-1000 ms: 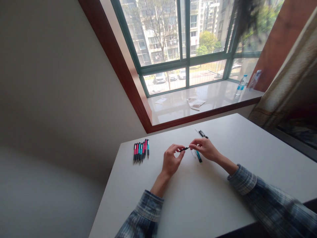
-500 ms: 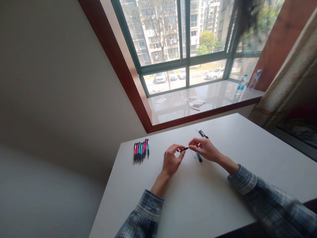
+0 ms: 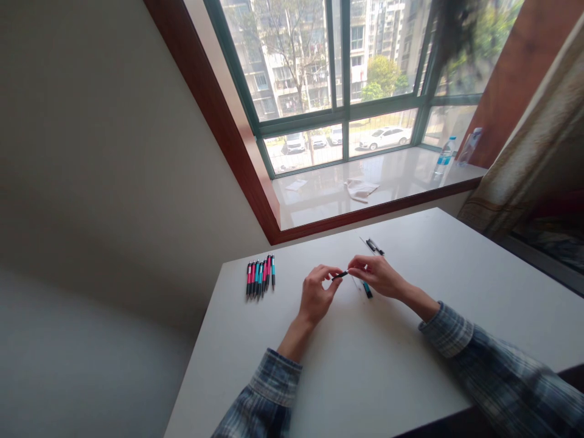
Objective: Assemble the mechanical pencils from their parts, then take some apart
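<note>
My left hand (image 3: pixel 316 295) pinches a short black pen part (image 3: pixel 339 275) between thumb and fingertips, above the table. Its far end, with a small pale bit, meets the closed fingertips of my right hand (image 3: pixel 378 275), which grip there; exactly what they hold is too small to tell. Just under the right hand lies a teal and black pen barrel (image 3: pixel 367 289), partly covered by the fingers. Beside it is a thin clear or white piece (image 3: pixel 356 283). Behind the right hand lie several black and clear pen parts (image 3: pixel 374 246).
A row of red and teal pens (image 3: pixel 260 277) lies side by side at the left of the white table (image 3: pixel 365 365). Beyond the far edge is a window sill (image 3: pixel 319 207) with a crumpled cloth or paper (image 3: pixel 361 190) and two plastic bottles (image 3: pixel 445 156).
My right hand has shifted very slightly to the right at the end of the pen part. My left hand stays in place. Outside, a white car has moved left.
</note>
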`<control>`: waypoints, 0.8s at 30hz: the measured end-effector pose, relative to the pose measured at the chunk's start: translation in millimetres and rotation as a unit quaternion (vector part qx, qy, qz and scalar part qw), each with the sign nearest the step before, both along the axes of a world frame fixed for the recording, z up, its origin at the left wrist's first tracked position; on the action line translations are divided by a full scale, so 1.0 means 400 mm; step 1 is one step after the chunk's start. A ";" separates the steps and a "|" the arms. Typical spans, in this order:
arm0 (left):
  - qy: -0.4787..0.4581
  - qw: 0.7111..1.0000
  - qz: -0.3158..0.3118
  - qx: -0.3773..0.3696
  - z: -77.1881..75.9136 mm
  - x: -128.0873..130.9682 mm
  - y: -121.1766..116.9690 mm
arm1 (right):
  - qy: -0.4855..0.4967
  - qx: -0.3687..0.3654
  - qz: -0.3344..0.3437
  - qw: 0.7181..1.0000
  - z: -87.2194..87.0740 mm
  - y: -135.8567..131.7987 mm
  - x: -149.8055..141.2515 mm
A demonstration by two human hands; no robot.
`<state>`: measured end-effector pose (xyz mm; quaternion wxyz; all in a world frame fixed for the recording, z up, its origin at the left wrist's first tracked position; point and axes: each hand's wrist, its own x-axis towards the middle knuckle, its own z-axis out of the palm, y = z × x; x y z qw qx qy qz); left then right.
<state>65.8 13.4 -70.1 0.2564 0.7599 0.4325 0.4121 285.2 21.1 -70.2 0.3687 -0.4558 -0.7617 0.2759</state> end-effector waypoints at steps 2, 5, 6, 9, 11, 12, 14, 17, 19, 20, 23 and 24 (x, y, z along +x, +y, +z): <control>0.002 1.000 0.000 0.001 0.001 0.001 -0.001 | -0.013 0.003 0.000 1.000 0.003 0.000 0.001; 0.011 1.000 0.002 0.009 0.004 0.003 -0.002 | -0.034 0.018 0.004 0.999 0.006 0.001 0.002; 0.015 1.000 0.003 0.014 0.006 0.004 -0.003 | -0.038 0.022 0.006 0.999 0.006 0.001 0.001; 0.031 0.999 0.003 0.033 0.009 0.005 -0.005 | -0.045 0.027 0.008 0.999 0.003 0.001 0.000; 0.046 0.998 0.000 0.050 0.012 0.004 -0.007 | -0.049 0.029 0.009 0.998 0.000 0.001 -0.002; 0.055 0.997 -0.002 0.060 0.013 0.003 -0.007 | -0.050 0.030 0.007 0.998 0.000 0.000 -0.003; 0.073 0.994 -0.005 0.083 0.017 0.000 -0.010 | -0.051 0.030 0.001 0.998 -0.001 0.000 -0.004; 0.096 0.989 -0.007 0.110 0.022 -0.003 -0.013 | -0.050 0.026 -0.008 0.998 0.003 -0.001 -0.004; 0.097 0.989 -0.007 0.114 0.025 -0.004 -0.014 | -0.045 0.018 -0.005 0.999 0.007 -0.001 -0.003; 0.087 0.990 -0.005 0.108 0.025 -0.003 -0.014 | -0.039 0.015 -0.005 0.999 0.008 -0.001 -0.003; 0.010 0.999 0.015 0.046 0.020 0.000 -0.008 | -0.017 0.005 -0.012 1.000 0.009 -0.002 -0.003; -0.026 0.999 0.022 0.013 0.017 0.001 -0.004 | -0.013 0.001 -0.014 1.000 0.008 -0.003 -0.005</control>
